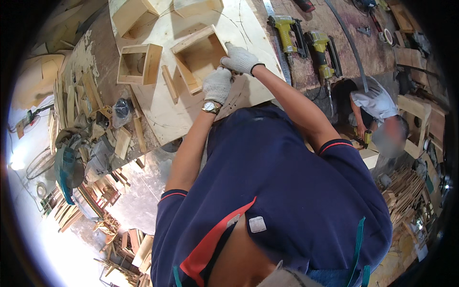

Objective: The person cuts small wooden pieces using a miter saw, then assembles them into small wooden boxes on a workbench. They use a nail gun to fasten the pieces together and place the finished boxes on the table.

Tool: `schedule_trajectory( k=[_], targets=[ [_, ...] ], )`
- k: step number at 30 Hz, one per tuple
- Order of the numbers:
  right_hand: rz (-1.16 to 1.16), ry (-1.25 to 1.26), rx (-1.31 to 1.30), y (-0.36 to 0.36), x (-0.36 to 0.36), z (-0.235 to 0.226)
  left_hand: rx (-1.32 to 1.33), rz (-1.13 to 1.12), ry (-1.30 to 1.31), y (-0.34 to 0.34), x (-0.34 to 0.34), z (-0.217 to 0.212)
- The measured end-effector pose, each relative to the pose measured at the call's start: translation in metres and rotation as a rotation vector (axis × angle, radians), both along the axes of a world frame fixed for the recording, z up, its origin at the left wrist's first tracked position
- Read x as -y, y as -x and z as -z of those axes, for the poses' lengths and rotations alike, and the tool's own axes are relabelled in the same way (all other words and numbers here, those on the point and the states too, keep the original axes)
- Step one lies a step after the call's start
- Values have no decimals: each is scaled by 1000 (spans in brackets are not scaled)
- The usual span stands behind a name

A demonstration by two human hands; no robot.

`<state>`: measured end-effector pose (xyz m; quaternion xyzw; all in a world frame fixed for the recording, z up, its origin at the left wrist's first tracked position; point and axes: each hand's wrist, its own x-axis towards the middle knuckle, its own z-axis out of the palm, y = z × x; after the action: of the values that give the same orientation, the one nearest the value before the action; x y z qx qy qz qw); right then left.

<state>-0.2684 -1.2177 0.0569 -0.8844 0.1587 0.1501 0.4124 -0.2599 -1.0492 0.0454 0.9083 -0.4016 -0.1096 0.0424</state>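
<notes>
An open wooden box (195,77) rests tilted on the pale plywood sheet (184,119), its hollow side facing up. My right hand (240,59), in a white knitted glove, grips the box's right wall with its fingers at the upper edge. Close by, my left hand (217,85), gloved the same way, is closed at the box's near right corner, almost meeting the right hand. Whatever lies between the left fingers is hidden. Just left of the box lies a short wooden strip (169,83). A smaller open box (152,64) stands farther left.
More wooden boxes (135,16) stand at the far edge. Two yellow-green nail guns (286,34) lie right of a metal ruler (282,60), near a dark hose (348,36). A teal circular saw (64,167) and wood offcuts lie left. A co-worker (377,103) bends at the right.
</notes>
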Motion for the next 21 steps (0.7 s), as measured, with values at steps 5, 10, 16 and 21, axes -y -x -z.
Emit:
schedule_trajectory(
  k=[5, 10, 16, 21],
  targets=[
    [20, -51, -46, -6, 3, 7, -10, 100, -143, -10, 1, -6],
    [17, -107, -118, -8, 5, -2, -13, 80, -108, -10, -2, -3],
    [27, -167, -119, -6, 6, 2, -73, 38, -173, -1, -2, -7],
    [91, -277, -162, -3, 9, 1, -97, 181, -214, 1, -1, -2]
  ],
)
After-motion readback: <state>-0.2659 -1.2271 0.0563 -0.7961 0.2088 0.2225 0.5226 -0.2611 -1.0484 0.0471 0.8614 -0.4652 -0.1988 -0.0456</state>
